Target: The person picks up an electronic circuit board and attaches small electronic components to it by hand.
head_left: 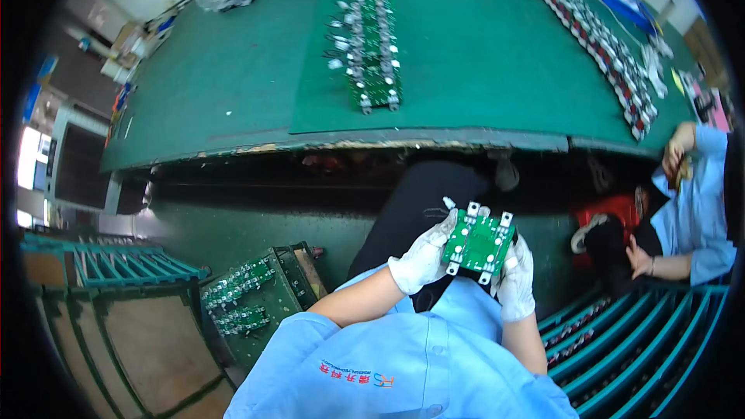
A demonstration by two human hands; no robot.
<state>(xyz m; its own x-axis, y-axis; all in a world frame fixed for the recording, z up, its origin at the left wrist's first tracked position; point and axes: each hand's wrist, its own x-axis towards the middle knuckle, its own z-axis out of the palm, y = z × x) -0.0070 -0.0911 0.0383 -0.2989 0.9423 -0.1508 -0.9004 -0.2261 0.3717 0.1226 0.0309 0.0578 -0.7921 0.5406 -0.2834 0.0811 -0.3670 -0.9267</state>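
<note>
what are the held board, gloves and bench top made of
Circuit board: likely rigid laminate, flat with green coating; silvery tabs look metal. White gloves: probably fabric, matte and wrinkled. Bench top: smooth green sheet, perhaps rubber, given its even surface.

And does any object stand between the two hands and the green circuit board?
Only the white gloves: the left hand and right hand hold the green circuit board by its sides, and nothing else visible stands between.
</note>
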